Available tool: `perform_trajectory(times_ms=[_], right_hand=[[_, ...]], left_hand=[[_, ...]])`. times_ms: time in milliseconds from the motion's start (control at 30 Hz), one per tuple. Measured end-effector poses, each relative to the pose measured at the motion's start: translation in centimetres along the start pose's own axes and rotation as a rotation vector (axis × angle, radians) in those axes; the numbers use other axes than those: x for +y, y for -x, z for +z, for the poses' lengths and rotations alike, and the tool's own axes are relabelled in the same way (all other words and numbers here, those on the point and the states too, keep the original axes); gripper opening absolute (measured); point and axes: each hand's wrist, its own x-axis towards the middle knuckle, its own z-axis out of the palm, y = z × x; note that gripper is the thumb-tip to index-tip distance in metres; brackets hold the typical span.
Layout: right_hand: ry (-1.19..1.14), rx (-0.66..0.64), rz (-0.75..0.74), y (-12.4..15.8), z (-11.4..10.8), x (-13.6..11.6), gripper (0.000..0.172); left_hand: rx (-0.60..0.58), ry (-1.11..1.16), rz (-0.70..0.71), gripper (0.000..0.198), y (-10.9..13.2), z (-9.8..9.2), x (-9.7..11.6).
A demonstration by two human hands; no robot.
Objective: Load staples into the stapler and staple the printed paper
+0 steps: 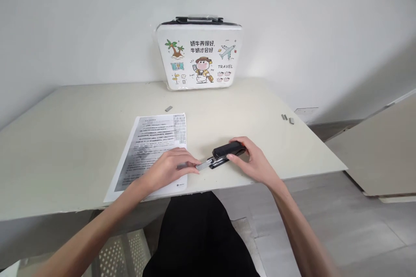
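A black stapler (228, 150) is near the table's front edge, its back end held between the thumb and fingers of my right hand (251, 160). From its front end a metal tray (204, 165) sticks out to the left. My left hand (170, 166) pinches the outer end of that tray between thumb and fingers. Beneath my left hand and forearm lies a printed sheet of paper (147, 138), partly covered by them.
A white cartoon-printed case (201, 60) stands against the wall at the back of the table (81, 108). One small grey staple strip (168, 108) lies behind the paper. Several small grey pieces (291, 120) lie at the right edge.
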Motion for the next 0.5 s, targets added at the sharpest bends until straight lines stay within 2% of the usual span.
perform_trajectory(times_ms=[133, 267, 367, 500], right_hand=[[0.002, -0.054, -0.04, 0.2, 0.1, -0.1, 0.035], [0.032, -0.066, -0.072, 0.3, 0.0, -0.2, 0.033], [0.047, -0.076, -0.08, 0.4, -0.2, -0.3, 0.036], [0.05, -0.075, -0.073, 0.3, -0.3, -0.2, 0.037]], left_hand=[[-0.064, 0.019, 0.078, 0.026, -2.7, 0.3, -0.2], [-0.163, 0.061, 0.043, 0.037, -5.1, 0.6, -1.0], [-0.206, -0.002, 0.074, 0.043, -5.9, 1.0, -1.7], [-0.201, -0.111, 0.148, 0.049, -6.3, 1.5, -1.9]])
